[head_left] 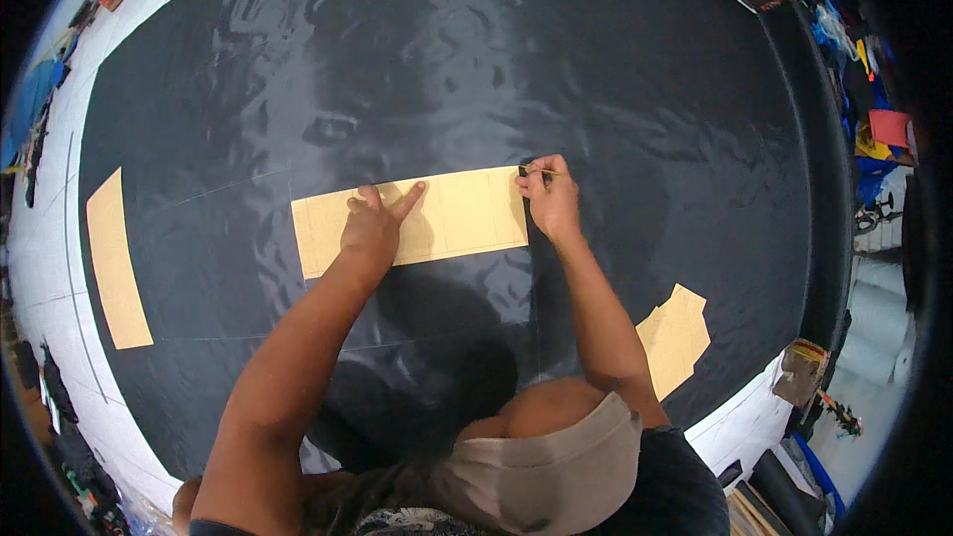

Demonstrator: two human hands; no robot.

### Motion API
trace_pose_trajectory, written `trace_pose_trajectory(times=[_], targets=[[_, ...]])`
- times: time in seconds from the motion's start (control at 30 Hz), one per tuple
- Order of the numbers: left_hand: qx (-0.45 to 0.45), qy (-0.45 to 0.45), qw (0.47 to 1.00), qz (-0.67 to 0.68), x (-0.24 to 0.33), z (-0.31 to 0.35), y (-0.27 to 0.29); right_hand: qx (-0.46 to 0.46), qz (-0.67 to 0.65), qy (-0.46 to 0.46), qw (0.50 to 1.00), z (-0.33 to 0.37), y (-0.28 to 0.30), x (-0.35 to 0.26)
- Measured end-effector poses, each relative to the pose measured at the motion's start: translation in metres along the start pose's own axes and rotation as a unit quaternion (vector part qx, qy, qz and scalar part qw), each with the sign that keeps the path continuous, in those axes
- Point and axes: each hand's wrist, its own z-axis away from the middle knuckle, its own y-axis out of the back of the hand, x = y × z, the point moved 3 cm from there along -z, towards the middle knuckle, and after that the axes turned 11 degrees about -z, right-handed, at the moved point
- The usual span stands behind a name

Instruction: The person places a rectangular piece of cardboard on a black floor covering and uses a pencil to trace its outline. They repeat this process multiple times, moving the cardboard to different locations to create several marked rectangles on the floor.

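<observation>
A long tan cardboard template [467, 208], marked with faint lines, lies on a wide sheet of shiny black material [645, 139]. My left hand [375, 223] presses down on its left half, fingers spread and holding nothing. At the template's upper right corner, my right hand [553, 197] pinches a thin yellow pencil-like marker [544, 172]. The marker's tip is at or very close to the corner; contact is too small to tell. Thin pale lines run across the black sheet left of the template and below it.
Another tan cardboard strip [117, 263] lies at the far left of the sheet. An irregular tan piece [677, 337] is near my right forearm. A thick black roll [819, 169] borders the right side. Beyond the white table edge [74, 318] are assorted items, including a small box [801, 372].
</observation>
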Motion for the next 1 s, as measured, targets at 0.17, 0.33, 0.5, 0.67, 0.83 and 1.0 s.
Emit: trace_pose_trajectory(times=[0.17, 0.33, 0.5, 0.67, 0.83, 1.0], targets=[[-0.044, -0.022, 0.997, -0.052, 0.006, -0.005, 0.011, 0.001, 0.158, 0.132, 0.979, 0.003, 0.003, -0.001], [-0.036, -0.018, 0.996, -0.077, 0.003, -0.008, 0.008, -0.049, 0.304, 0.172, 0.936, 0.026, -0.003, -0.022], [-0.040, -0.015, 0.995, -0.089, 0.005, -0.008, 0.013, -0.114, 0.354, 0.141, 0.917, 0.076, 0.016, -0.017], [-0.094, -0.024, 0.995, -0.024, 0.001, -0.005, 0.026, -0.126, 0.311, 0.154, 0.929, 0.119, 0.036, -0.010], [0.032, -0.039, 0.999, -0.006, -0.016, 0.013, 0.022, 0.028, 0.142, 0.109, 0.983, 0.114, 0.060, -0.024], [-0.024, 0.161, 0.977, 0.138, -0.046, 0.008, 0.021, 0.003, 0.021, 0.066, 0.998, 0.114, 0.047, -0.015]])
